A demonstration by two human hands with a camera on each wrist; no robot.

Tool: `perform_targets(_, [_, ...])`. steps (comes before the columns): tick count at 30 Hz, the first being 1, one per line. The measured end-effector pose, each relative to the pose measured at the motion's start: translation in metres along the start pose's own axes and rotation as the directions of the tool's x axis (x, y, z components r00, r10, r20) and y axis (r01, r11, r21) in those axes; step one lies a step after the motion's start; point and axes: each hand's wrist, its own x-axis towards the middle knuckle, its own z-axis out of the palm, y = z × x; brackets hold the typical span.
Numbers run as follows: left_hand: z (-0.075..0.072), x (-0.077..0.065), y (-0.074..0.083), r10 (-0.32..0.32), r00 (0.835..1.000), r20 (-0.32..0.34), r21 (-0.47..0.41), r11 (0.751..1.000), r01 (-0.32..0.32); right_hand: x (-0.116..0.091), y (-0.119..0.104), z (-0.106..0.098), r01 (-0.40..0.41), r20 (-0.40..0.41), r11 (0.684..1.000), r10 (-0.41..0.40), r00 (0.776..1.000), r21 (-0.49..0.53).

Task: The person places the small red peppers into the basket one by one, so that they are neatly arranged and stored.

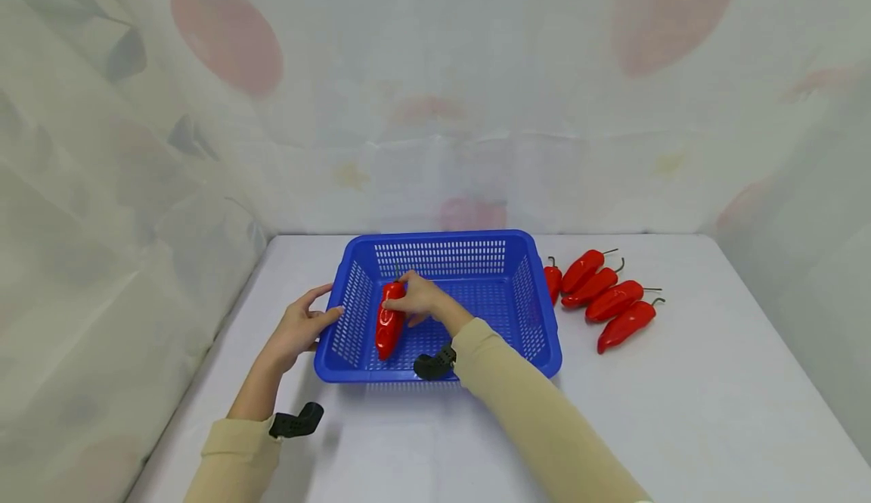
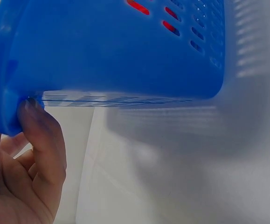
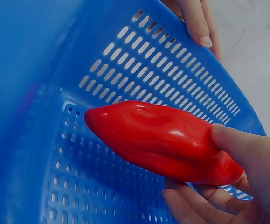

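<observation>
My right hand [image 1: 423, 296] holds a glossy red pepper [image 1: 390, 321] inside the blue plastic basket [image 1: 435, 375]. In the right wrist view, thumb and fingers pinch the pepper [image 3: 158, 140] near its stem end, its tip pointing toward a lower corner of the basket. The pepper casts a shadow on the slotted bottom. At the basket's left rim, my left hand [image 1: 299, 327] grips the edge, thumb on top. From the left wrist view, fingers [image 2: 44, 144] curl under the rim [image 2: 4, 107], and red shows through the wall slots.
Right of the basket, several red peppers [image 1: 615, 301] with stems lie on the white table [image 1: 714, 397], one partly hidden by the rim. A patterned cloth [image 1: 435, 72] hangs behind and along both sides. Each wrist carries a black camera mount [image 1: 296, 420].
</observation>
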Motion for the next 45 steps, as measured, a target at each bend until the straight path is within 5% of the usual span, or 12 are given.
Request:
perform_targets(10, [-0.002, 0.013, -0.019, -0.003, 1.000, -0.018, 0.023, 1.000, 0.003, 0.008, -0.002, 0.007, -0.056, 0.075, 0.998, 0.056, 0.996, -0.007])
perform_targets(25, [-0.002, 0.014, -0.021, 0.007, 1.000, -0.023, 0.025, 1.000, -0.007, 0.012, -0.001, 0.013, -0.053, 0.186, 0.992, 0.074, 0.980, -0.114])
perform_targets(45, [0.000, 0.015, -0.022, -0.011, 0.999, -0.036, 0.035, 0.999, 0.012, 0.014, 0.004, 0.017, -0.055, 0.224, 0.988, 0.087, 0.971, -0.145])
